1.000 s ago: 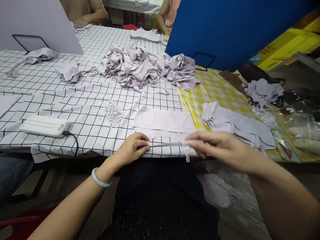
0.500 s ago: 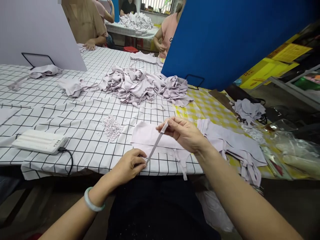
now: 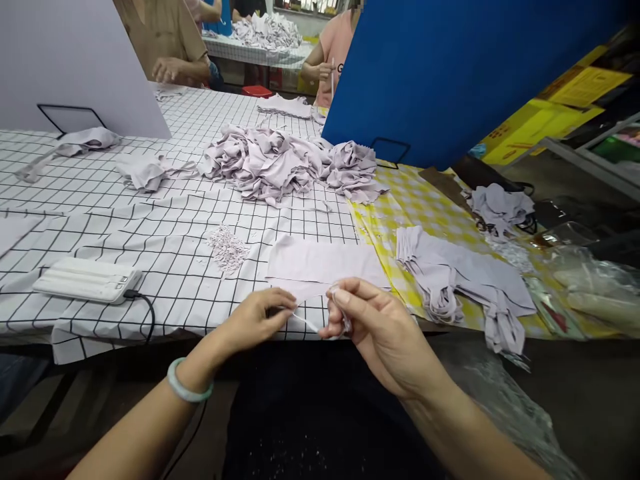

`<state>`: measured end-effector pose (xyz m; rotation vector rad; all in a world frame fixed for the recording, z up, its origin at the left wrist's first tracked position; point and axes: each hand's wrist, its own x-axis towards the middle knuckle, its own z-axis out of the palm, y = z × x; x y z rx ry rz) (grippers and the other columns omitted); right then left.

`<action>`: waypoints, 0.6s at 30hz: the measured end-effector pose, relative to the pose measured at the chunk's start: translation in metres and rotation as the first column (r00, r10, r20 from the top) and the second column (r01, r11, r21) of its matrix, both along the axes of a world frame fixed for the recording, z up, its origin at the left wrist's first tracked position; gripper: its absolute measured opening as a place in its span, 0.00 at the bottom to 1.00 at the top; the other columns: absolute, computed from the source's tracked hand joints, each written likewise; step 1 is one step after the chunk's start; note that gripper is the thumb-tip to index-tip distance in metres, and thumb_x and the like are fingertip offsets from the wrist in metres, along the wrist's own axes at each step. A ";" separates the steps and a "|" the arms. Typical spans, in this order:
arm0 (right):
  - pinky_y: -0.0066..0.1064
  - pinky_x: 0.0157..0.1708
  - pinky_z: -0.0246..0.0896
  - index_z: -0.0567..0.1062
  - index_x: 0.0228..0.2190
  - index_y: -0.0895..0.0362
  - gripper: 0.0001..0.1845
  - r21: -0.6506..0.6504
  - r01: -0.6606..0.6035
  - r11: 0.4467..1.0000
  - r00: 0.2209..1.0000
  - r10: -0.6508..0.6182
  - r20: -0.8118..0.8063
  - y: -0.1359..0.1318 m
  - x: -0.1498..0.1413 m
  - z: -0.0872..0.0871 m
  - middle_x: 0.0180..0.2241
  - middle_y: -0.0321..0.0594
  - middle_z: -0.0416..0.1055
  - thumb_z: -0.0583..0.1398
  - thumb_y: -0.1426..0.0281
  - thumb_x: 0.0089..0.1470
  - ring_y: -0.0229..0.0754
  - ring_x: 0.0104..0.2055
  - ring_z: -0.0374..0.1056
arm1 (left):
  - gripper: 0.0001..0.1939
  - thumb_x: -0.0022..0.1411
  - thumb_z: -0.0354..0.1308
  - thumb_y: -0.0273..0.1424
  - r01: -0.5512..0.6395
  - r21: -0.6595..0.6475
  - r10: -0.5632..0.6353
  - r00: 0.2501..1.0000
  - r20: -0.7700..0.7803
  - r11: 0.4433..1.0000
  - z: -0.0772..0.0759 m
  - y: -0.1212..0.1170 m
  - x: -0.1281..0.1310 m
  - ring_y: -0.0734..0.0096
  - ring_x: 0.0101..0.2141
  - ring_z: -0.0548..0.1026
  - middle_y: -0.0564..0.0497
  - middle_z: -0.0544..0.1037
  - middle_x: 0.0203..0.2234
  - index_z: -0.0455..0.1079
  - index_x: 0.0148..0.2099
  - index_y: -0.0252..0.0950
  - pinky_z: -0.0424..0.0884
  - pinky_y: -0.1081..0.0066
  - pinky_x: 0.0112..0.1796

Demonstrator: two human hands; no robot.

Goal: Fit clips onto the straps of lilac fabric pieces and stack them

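A pale lilac fabric piece with narrow straps lies near the table's front edge. My left hand, with a pale green bangle on its wrist, pinches one end of a thin strap. My right hand is closed on the strap's other part, just in front of the fabric; its fingertips hide most of what they grip. To the right lies a stack of similar lilac pieces, straps hanging over the edge.
A heap of crumpled lilac fabric sits mid-table. Small clippings lie left of the fabric piece, and a white power bank with a cable farther left. A blue panel stands behind. Other people sit across the table.
My right hand first held the strap out to the right, then lifted it up, and has now come down closer to my left hand. My left hand keeps pinching near the same spot.
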<state>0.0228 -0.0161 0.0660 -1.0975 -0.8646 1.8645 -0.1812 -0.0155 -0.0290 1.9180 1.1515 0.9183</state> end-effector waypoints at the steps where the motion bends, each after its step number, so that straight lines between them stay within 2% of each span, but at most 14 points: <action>1: 0.29 0.31 0.72 0.76 0.30 0.57 0.15 -0.050 0.010 0.999 1.000 -0.009 0.024 -0.003 0.002 -0.006 0.24 0.32 0.72 0.71 0.61 0.45 0.33 0.25 0.70 | 0.09 0.63 0.55 0.24 -0.045 0.028 0.045 0.999 0.016 0.999 0.002 0.008 0.001 0.65 0.45 0.77 0.46 0.79 0.42 0.76 0.42 0.37 0.75 0.61 0.47; 3: 0.28 0.30 0.72 0.75 0.29 0.58 0.17 -0.138 0.059 0.989 0.994 -0.045 0.099 -0.002 0.002 -0.025 0.24 0.32 0.71 0.73 0.61 0.42 0.35 0.27 0.71 | 0.10 0.61 0.56 0.22 -0.095 0.126 0.099 0.995 -0.025 0.988 0.003 0.029 0.007 0.63 0.45 0.76 0.46 0.78 0.42 0.75 0.42 0.36 0.74 0.60 0.48; 5: 0.28 0.27 0.72 0.75 0.27 0.58 0.17 -0.193 0.127 0.973 0.980 -0.093 0.176 0.006 -0.002 -0.047 0.22 0.32 0.70 0.73 0.62 0.40 0.36 0.27 0.70 | 0.11 0.56 0.57 0.19 -0.039 0.190 0.071 0.984 -0.161 0.981 -0.003 0.050 0.018 0.60 0.44 0.75 0.44 0.77 0.41 0.74 0.40 0.34 0.74 0.58 0.47; 8: 0.27 0.24 0.71 0.73 0.25 0.59 0.13 -0.246 0.181 0.952 0.966 -0.125 0.227 0.025 -0.011 -0.071 0.20 0.33 0.69 0.71 0.66 0.42 0.35 0.23 0.68 | 0.11 0.51 0.55 0.16 0.030 0.179 0.033 0.941 -0.337 0.983 -0.017 0.071 0.030 0.59 0.41 0.73 0.43 0.76 0.37 0.72 0.35 0.34 0.74 0.59 0.43; 10: 0.27 0.22 0.70 0.73 0.24 0.59 0.11 -0.285 0.175 0.942 0.964 -0.105 0.244 0.035 -0.016 -0.076 0.19 0.34 0.70 0.69 0.68 0.44 0.34 0.20 0.68 | 0.11 0.52 0.54 0.15 0.023 0.174 0.039 0.937 -0.348 0.984 -0.025 0.078 0.032 0.60 0.39 0.73 0.44 0.76 0.36 0.70 0.32 0.34 0.74 0.61 0.41; 12: 0.27 0.20 0.69 0.73 0.23 0.59 0.10 -0.311 0.182 0.933 0.958 -0.096 0.271 0.042 -0.021 -0.077 0.19 0.36 0.71 0.68 0.69 0.46 0.35 0.18 0.68 | 0.11 0.54 0.52 0.15 0.003 0.171 0.048 0.954 -0.297 0.985 -0.030 0.080 0.029 0.61 0.39 0.73 0.44 0.76 0.35 0.70 0.32 0.35 0.74 0.62 0.41; 18: 0.27 0.21 0.70 0.73 0.23 0.60 0.07 -0.310 0.251 0.917 0.950 -0.173 0.259 0.056 -0.027 -0.074 0.18 0.35 0.70 0.65 0.72 0.48 0.35 0.20 0.69 | 0.07 0.57 0.56 0.18 -0.061 0.053 0.067 0.990 -0.127 0.997 -0.025 0.082 0.024 0.67 0.37 0.74 0.48 0.75 0.35 0.71 0.33 0.35 0.73 0.66 0.40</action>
